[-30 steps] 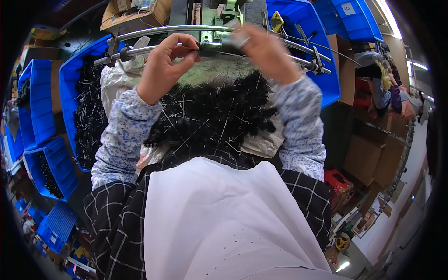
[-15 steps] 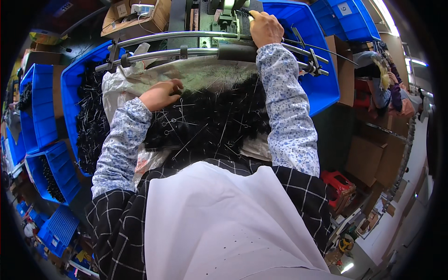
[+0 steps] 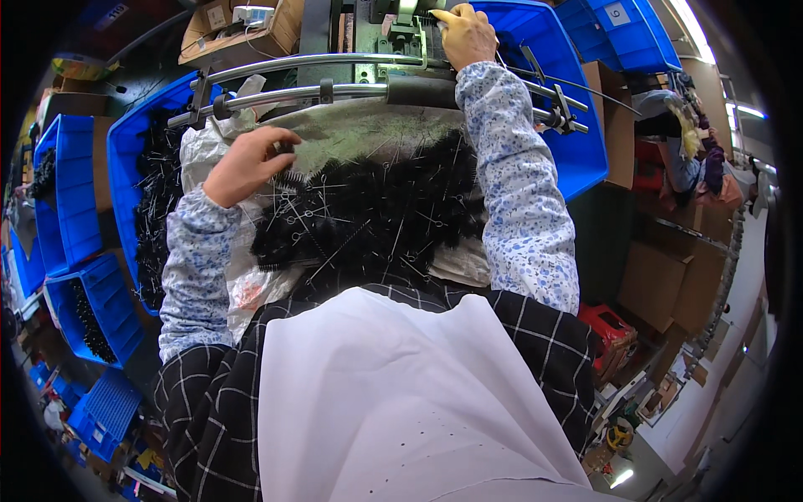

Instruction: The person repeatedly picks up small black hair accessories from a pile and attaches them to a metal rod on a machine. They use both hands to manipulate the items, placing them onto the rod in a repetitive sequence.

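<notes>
At the upper centre, the person's right hand (image 3: pixel 466 35) is beside the machine (image 3: pixel 401 40); left of centre, the left hand (image 3: pixel 248 164) curls near black wire brushes (image 3: pixel 368 219) heaped mid-frame (neither grip can be told).

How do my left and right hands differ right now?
Your left hand is by the pile of black brushes; your right hand is farther forward, at the machine. The left hand points diagonally rightward; the right hand points mostly forward. Both emerge from floral sleeves.

Pale, stained sheeting (image 3: pixel 343 130) — black wire-stemmed brushes (image 3: pixel 368 217) heaped loosely on it, jumbled at all angles.
</notes>
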Demonstrator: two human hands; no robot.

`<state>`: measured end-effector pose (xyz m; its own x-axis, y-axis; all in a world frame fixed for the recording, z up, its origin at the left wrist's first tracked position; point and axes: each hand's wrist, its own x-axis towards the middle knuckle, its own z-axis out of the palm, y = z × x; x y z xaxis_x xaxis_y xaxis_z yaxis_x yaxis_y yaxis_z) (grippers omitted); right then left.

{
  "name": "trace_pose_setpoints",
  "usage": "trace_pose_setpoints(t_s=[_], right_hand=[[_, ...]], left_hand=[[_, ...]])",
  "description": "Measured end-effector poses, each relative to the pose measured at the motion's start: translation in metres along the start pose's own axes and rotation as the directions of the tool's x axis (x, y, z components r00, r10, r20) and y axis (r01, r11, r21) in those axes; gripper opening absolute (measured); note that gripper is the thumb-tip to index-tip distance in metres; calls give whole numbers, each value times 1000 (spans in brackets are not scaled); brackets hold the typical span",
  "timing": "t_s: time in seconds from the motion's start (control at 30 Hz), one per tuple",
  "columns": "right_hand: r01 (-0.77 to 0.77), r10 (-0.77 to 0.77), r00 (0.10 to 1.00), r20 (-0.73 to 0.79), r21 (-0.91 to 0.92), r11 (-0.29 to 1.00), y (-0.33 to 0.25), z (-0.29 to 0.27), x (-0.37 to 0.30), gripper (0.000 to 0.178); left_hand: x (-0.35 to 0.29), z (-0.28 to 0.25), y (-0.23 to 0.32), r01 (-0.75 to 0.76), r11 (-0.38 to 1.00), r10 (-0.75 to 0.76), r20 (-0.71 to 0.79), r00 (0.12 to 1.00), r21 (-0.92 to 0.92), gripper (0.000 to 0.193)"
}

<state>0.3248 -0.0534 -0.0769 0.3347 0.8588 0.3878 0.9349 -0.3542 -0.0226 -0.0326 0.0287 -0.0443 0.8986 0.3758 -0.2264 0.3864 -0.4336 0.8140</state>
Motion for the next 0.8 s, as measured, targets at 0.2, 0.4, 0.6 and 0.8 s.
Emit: trace_pose_setpoints(t_s=[0.2,0.4,0.6,0.8], right_hand=[[-159,156,987,-50,-73,985,-5,-14,-14,40],[-201,201,980,10,38,979,-6,-8,-22,38],[-193,191,980,56,28,981,-53,-8,-7,37],[-157,158,987,32,-35,987,-63,-9,-5,39]], left_hand=[[-14,-24,10,-41,998,32,-197,980,-41,26],[-9,-27,19,-158,985,124,-359,925,-68,26],[-9,-24,23,-179,964,82,-423,902,-194,27],[-6,-27,32,-175,983,144,-366,920,-52,24]])
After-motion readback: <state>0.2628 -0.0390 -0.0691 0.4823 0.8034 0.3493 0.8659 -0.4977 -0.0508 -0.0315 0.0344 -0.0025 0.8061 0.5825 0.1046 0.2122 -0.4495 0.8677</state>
